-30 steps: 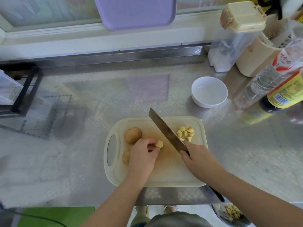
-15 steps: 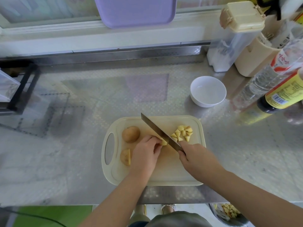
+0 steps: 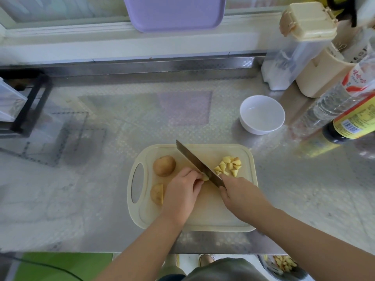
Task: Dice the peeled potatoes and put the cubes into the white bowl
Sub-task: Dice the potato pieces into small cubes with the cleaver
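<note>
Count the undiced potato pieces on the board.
3: whole potato at left on the board, half potato nearer the person, small piece held by the left hand, which may hide more.

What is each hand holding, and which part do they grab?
The right hand grips the knife by its handle. The left hand pinches a small potato piece with its fingertips, right beside the blade.

Up on the sill, a lavender tray (image 3: 174,13) stands at the window. The far right of the steel counter (image 3: 101,179) is crowded: a clear container with a cream lid (image 3: 284,63), a cream holder (image 3: 318,78) just beside it, then a clear bottle (image 3: 332,106) and a dark yellow-labelled bottle (image 3: 353,122). Far left — a black rack (image 3: 30,104).
</note>
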`<action>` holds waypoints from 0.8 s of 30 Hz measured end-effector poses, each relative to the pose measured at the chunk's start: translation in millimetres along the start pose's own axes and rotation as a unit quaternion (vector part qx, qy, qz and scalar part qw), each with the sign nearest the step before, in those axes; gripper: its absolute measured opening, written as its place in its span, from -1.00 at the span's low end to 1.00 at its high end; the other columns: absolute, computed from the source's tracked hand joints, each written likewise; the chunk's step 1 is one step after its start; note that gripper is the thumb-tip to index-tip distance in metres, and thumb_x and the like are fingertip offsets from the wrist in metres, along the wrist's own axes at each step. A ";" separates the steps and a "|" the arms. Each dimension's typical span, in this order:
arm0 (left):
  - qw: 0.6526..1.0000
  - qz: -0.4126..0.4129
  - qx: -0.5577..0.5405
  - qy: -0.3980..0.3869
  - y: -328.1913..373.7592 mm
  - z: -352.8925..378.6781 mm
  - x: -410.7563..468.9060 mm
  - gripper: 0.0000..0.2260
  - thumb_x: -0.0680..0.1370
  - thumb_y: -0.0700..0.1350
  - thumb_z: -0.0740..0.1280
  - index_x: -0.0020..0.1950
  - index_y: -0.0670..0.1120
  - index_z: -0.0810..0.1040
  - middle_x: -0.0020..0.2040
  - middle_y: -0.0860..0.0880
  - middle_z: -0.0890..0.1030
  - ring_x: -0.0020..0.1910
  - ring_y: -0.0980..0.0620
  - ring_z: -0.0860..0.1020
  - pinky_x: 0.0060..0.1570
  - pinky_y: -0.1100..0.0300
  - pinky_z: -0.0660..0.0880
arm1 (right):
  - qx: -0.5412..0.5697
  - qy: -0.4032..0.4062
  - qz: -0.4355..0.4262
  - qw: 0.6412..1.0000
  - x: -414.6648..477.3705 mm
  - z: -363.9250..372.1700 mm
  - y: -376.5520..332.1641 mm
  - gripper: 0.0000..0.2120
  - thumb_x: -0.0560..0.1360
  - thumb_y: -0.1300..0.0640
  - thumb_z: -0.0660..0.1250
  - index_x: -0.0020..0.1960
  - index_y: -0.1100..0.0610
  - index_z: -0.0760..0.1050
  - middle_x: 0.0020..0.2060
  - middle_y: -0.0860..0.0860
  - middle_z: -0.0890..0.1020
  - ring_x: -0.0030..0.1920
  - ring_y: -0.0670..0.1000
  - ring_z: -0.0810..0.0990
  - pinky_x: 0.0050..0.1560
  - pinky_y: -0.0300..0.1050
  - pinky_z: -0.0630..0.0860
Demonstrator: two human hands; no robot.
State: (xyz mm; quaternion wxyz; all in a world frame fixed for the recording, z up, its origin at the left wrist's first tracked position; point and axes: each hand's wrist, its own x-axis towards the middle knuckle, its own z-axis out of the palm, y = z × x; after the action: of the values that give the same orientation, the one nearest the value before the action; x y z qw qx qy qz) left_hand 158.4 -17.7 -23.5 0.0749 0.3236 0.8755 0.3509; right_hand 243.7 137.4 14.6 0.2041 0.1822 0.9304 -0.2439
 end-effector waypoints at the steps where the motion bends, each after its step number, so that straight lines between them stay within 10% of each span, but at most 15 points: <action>1: 1.000 0.002 0.000 -0.001 -0.8 0.5 -0.8 -0.94 0.50 -0.16 0.45 -0.04 -0.09 0.65 -0.07 0.08 0.58 -0.21 0.21 0.54 -0.17 0.33 0.51 | 0.031 0.004 0.015 0.999 1.0 0.9 0.7 -0.83 0.67 0.04 0.09 0.14 0.02 0.43 -0.15 -0.02 0.57 -0.15 0.04 0.58 -0.11 -0.01 0.57; 24: 0.998 -0.066 -0.011 0.005 5.2 3.8 -4.8 -0.89 0.48 -0.03 0.47 -0.06 -0.01 0.60 -0.14 0.12 0.59 -0.17 0.15 0.55 -0.15 0.10 0.57 | 0.055 0.027 0.022 0.998 -21.4 5.5 1.4 -0.87 0.67 0.01 0.09 0.00 -0.02 0.37 -0.28 -0.04 0.55 -0.30 -0.01 0.56 -0.21 0.01 0.60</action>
State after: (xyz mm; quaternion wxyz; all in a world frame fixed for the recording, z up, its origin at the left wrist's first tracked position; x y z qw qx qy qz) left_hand 166.1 -15.7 -23.4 0.0975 0.2625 0.8914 0.3564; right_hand 264.1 130.5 19.7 0.1735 0.2202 0.9165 -0.2855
